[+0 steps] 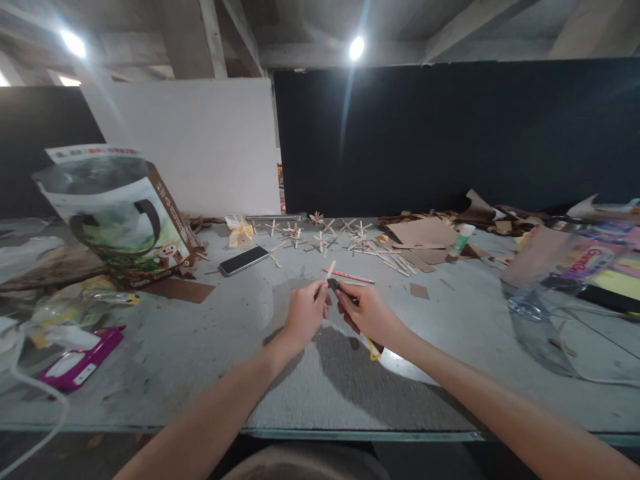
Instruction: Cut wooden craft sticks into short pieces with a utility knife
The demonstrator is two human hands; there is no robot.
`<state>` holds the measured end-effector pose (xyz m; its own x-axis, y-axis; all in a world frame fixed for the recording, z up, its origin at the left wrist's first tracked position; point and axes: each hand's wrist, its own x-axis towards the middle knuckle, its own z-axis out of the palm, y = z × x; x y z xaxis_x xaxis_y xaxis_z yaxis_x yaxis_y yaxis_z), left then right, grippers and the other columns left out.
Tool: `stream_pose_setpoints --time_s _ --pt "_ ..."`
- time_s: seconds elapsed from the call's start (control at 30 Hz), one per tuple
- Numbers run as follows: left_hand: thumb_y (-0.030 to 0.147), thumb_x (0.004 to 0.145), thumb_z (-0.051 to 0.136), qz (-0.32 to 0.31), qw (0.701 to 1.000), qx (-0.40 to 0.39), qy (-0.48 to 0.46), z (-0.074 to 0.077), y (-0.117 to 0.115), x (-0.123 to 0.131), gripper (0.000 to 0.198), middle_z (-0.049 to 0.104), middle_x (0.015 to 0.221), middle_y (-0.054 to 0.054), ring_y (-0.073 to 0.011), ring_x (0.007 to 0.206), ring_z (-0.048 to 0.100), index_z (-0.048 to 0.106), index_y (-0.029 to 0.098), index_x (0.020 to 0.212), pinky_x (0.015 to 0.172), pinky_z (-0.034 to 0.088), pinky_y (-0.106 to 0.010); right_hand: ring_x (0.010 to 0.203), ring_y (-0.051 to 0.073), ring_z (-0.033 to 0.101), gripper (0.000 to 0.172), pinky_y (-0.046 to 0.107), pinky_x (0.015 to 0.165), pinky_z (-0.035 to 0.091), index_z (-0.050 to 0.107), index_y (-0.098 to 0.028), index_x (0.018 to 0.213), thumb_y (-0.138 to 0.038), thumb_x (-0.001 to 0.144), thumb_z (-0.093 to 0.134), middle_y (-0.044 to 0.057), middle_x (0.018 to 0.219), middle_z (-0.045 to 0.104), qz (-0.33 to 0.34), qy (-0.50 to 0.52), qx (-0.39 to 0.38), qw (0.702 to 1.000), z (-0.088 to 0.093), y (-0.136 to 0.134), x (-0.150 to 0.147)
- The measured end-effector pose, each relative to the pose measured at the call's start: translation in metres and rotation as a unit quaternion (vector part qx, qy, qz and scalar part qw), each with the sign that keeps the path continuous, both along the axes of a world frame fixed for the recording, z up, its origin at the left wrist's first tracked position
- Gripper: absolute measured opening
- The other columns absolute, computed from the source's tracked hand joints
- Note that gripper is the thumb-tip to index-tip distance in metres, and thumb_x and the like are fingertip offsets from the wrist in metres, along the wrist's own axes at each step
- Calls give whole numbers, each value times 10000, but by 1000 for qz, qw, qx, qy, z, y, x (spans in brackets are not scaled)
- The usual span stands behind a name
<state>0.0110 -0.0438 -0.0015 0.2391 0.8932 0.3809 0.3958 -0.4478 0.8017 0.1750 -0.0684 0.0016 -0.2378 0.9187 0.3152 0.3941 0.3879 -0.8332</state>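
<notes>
The wooden stick [331,269] stands out above the left hand [306,313], held a little over the worktop [225,373] near its middle, with the fingers pinched around its lower part. The right hand [370,310] is just beside it, its fingers closed on a dark piece [333,285] that meets or nearly meets the stick; whether the two touch I cannot tell. A yellow loop [373,351] shows below the right hand, and whether it belongs to the dark piece is unclear. The likeliest trouble, I judge, is a slip: the stick is thin and gripped near one end, so a sideways push from the dark piece could twist it between the fingers. Too hard a squeeze or bend might split it, since thin wood gives little warning. If the dark piece has an edge, which cannot be made out here, the left fingertips are close enough to be nicked. A dropped stick would probably land by the red-patterned rod [349,275] lying just beyond the hands. A careless forward sweep could then jostle the loose sticks [395,262] or the star-shaped stick figures [320,241] farther back, whose crossed joints look easy to knock askew. The phone [244,261] lies to the left, well apart from the hands, so only a wide swing of the left arm would be likely to catch it.
</notes>
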Motion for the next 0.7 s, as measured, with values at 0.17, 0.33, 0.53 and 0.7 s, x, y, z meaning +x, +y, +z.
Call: stream_pose_setpoints --time_s 0.17,0.33,0.53,0.7 --pt "442 1034 420 -4 1000 15 12 1 0 -2 422 535 503 42 -131 474 511 564 219 706 594 427 -263 398 109 479 290 218 394 321 508 -231 773 -399 1001 449 -20 604 566 -4 -1 15 1000 1 0 0" --pt "407 1020 462 -16 999 45 23 1 4 -7 356 538 528 40 -134 504 524 599 222 748 616 430 -265 364 102 464 295 216 375 327 486 -240 775 -435 994 458 -41 590 544 7 22 -25 999 -1 0 -1" --pt "498 1007 430 -27 998 -33 -55 -2 3 1 405 584 574 31 -123 465 538 565 211 755 538 414 -251 353 100 458 280 213 356 319 507 -237 799 -449 979 483 -51 579 532 6 36 -27 999 1 -2 -1" --pt "577 1002 420 -32 998 -25 -54 1 2 1 458 600 613 23 -115 464 531 584 206 789 525 402 -252 358 90 464 308 214 335 341 505 -234 761 -470 960 498 -47 605 533 16 72 -43 996 9 -6 -1"
